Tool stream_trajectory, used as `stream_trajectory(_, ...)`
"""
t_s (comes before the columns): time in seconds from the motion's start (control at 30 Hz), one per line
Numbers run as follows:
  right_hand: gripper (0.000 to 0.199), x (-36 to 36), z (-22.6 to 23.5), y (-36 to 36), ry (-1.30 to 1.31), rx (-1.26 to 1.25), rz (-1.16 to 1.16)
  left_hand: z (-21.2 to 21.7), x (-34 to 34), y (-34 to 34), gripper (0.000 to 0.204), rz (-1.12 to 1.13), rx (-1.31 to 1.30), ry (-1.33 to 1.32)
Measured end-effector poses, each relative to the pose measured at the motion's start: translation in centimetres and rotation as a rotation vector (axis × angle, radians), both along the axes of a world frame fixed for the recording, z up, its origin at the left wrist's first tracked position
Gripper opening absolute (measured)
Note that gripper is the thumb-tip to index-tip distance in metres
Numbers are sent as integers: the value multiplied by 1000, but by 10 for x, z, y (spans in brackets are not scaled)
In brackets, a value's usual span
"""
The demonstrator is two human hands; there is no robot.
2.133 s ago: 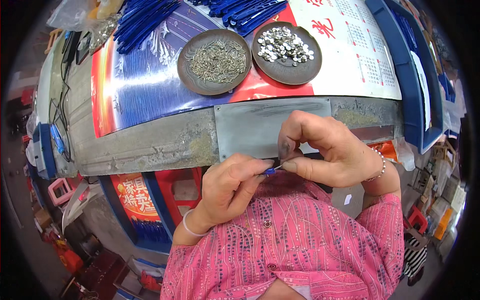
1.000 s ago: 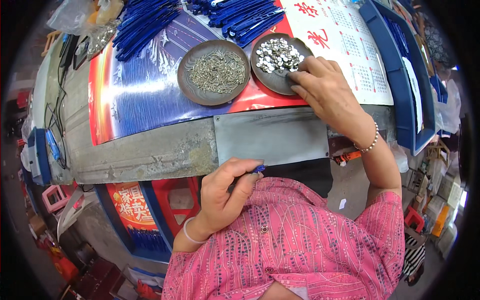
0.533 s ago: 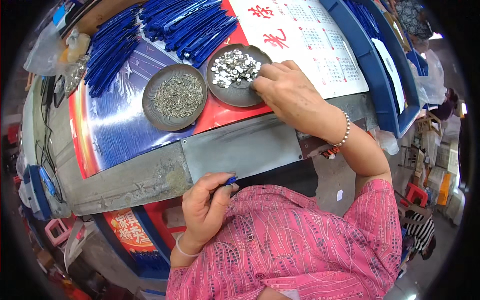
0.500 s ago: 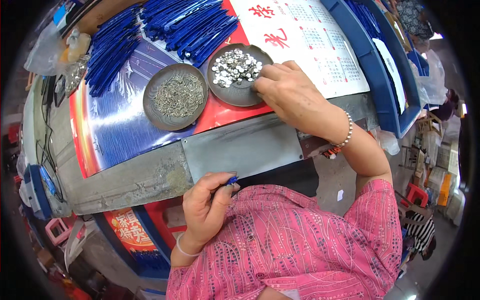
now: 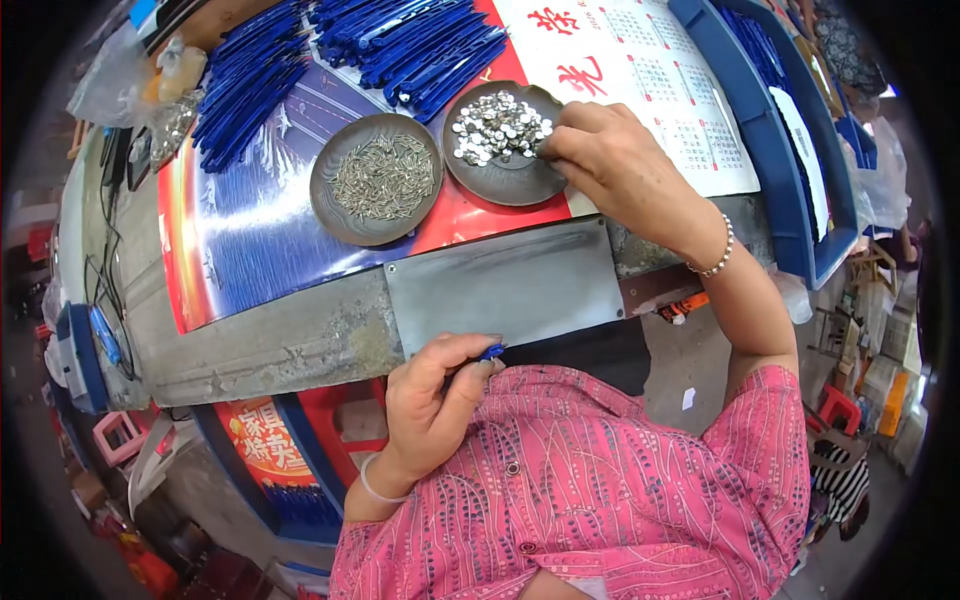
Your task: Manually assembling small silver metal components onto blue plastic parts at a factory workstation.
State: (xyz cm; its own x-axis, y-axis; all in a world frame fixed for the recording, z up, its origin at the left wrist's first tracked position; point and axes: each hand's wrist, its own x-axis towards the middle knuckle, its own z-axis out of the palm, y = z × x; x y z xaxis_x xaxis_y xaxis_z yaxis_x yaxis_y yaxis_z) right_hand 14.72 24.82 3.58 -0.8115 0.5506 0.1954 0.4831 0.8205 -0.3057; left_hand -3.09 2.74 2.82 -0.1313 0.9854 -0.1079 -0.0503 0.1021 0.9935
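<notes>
Silvery caps (image 5: 497, 126), small, round and shiny, are lying heaped in a shallow dark dish (image 5: 520, 182), and the right hand (image 5: 610, 160) is reaching over the dish's right rim, fingertips pinching down among them; whether one is already caught cannot be told. The left hand (image 5: 432, 400) is waiting below the desk's near edge, fingers curled around a small blue piece (image 5: 491, 352) whose tip is peeking out.

Beside the caps, a matching dish (image 5: 340, 215) is holding thin metal pins (image 5: 385, 177), and blue plastic strips (image 5: 420, 42) are lying piled toward the far edge. A smooth grey metal plate (image 5: 505, 287) is covering the near edge.

The caps look slippery: a loose pinch could drop one off the desk.
</notes>
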Motion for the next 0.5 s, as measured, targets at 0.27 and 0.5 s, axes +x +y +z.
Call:
stream_trajectory(0.27, 6, -16, -3, 3, -32, 99, 67, -5, -4, -4, 18, -45, 27, 1)
stream_trajectory(0.5, 6, -18, 1, -1, -164, 161, 67, -7, -7, -4, 18, -42, 32, -1)
